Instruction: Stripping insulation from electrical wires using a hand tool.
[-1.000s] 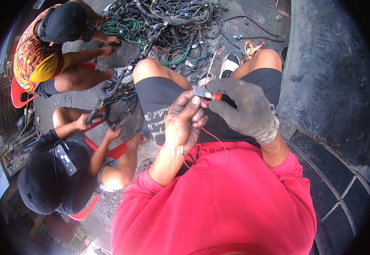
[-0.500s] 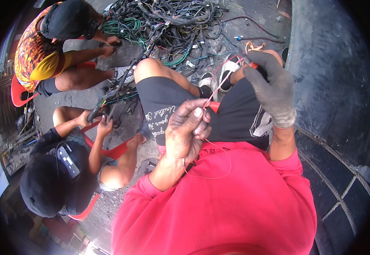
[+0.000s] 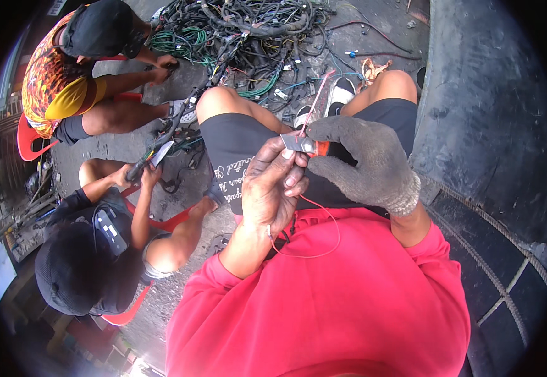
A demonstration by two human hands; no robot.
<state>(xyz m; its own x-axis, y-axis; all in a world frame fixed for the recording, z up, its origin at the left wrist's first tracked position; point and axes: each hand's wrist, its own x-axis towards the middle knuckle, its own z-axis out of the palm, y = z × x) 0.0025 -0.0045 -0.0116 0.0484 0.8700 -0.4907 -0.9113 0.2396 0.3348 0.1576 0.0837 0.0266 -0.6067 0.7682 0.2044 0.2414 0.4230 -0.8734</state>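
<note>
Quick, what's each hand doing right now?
Left hand: closed, pinching the thin red wire.
Right hand: gloved, closed on the orange-handled knife.

Rough workshop, tangled cable heap, gritty ground

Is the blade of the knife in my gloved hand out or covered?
Out: the flat grey blade shows bare beyond the orange handle in your right hand, close by your left thumb.
</note>
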